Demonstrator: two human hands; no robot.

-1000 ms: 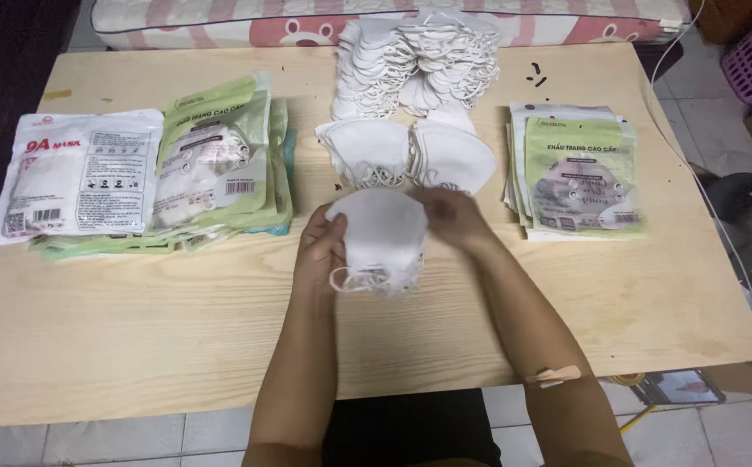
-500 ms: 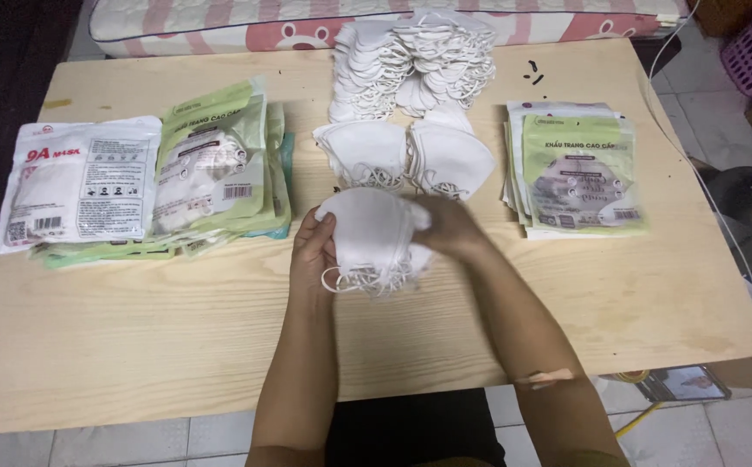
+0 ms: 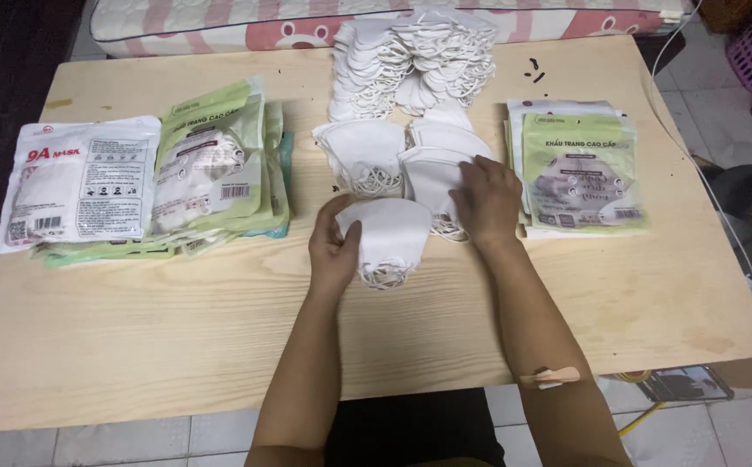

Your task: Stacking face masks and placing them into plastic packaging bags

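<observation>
My left hand (image 3: 334,246) grips a small stack of folded white face masks (image 3: 389,238) just above the wooden table (image 3: 177,337), thumb on top. My right hand (image 3: 487,201) rests fingers-down on another low pile of white masks (image 3: 432,173) to the right of it. A third short pile of masks (image 3: 359,151) lies beside that one. Behind them sits a big heap of loose white masks (image 3: 411,56) with tangled ear loops.
A stack of green and white printed pouches (image 3: 579,169) lies at the right. At the left is a thicker stack of filled green pouches (image 3: 216,169) and a white mask pack (image 3: 82,182). A pink-and-white striped mattress edge (image 3: 220,22) runs behind the table.
My right hand has let go of the held masks and moved right and back onto the neighbouring pile. My left hand keeps hold of its stack.
</observation>
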